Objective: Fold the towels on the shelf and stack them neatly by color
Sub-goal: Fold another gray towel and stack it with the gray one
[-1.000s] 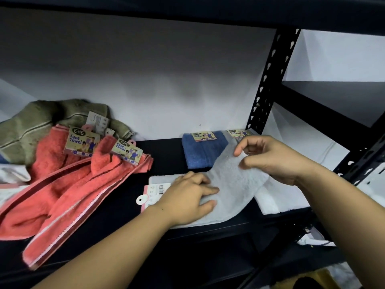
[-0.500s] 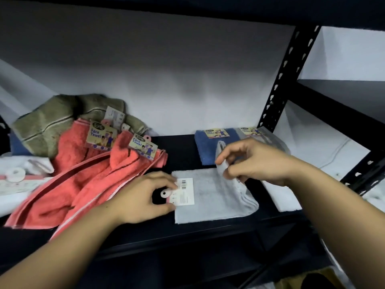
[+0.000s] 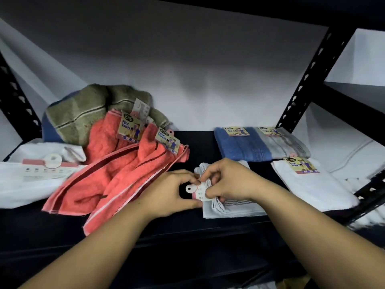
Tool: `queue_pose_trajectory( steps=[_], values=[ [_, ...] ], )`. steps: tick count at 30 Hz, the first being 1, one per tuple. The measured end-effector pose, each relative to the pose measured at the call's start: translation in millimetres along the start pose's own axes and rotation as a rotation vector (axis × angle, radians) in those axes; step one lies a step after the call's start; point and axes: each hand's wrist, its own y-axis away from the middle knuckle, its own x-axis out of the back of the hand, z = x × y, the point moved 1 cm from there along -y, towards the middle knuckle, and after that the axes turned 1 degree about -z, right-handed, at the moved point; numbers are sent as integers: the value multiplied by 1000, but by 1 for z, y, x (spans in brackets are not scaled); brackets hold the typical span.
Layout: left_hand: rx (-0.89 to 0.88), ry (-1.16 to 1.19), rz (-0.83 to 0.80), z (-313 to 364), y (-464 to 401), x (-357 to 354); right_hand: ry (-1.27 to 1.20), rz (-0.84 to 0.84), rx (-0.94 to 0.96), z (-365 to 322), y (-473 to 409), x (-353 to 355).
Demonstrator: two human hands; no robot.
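Observation:
A pale grey towel (image 3: 235,207) lies folded small at the front middle of the black shelf (image 3: 200,147). My right hand (image 3: 229,180) pinches its folded left edge beside the white hang tag (image 3: 198,190). My left hand (image 3: 173,192) curls around the same edge and the tag from the left. Behind them lie a folded blue towel (image 3: 241,147) and a folded grey towel (image 3: 285,146). A folded white towel (image 3: 312,186) lies to the right. Unfolded coral towels (image 3: 116,174) sprawl on the left.
An olive towel (image 3: 83,115) is heaped at the back left over something blue. A white towel (image 3: 27,180) with a tag lies at the far left. Black perforated uprights (image 3: 312,76) frame the shelf. More white cloth (image 3: 354,157) sits past the right upright.
The grey towel has been folded over to the left into a smaller bundle. My right hand came down beside my left at the tag edge. The camera has swung left.

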Motion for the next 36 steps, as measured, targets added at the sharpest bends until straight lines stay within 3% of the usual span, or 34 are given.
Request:
queue_pose_trajectory(
  steps=[10, 13, 15, 17, 20, 28, 36],
  values=[
    [7, 28, 17, -4, -1, -1, -214, 34, -24, 6, -3, -14],
    [11, 32, 19, -5, -1, -2, -298, 80, 68, 11, 4, -9],
    [15, 37, 22, -6, -1, -2, -197, 208, 158, 22, 10, 2],
    [9, 30, 21, -5, -1, -1, 70, 331, 193, 40, 16, 14],
    [-24, 6, 48, 0, 1, -1, 331, 288, 114, 67, 20, 19],
    [30, -154, -36, 8, 0, -5, 358, 230, 0, 83, 9, -3],
    [99, -128, -12, 18, -4, -3, 474, 136, -54, 83, 5, -10]
  ],
)
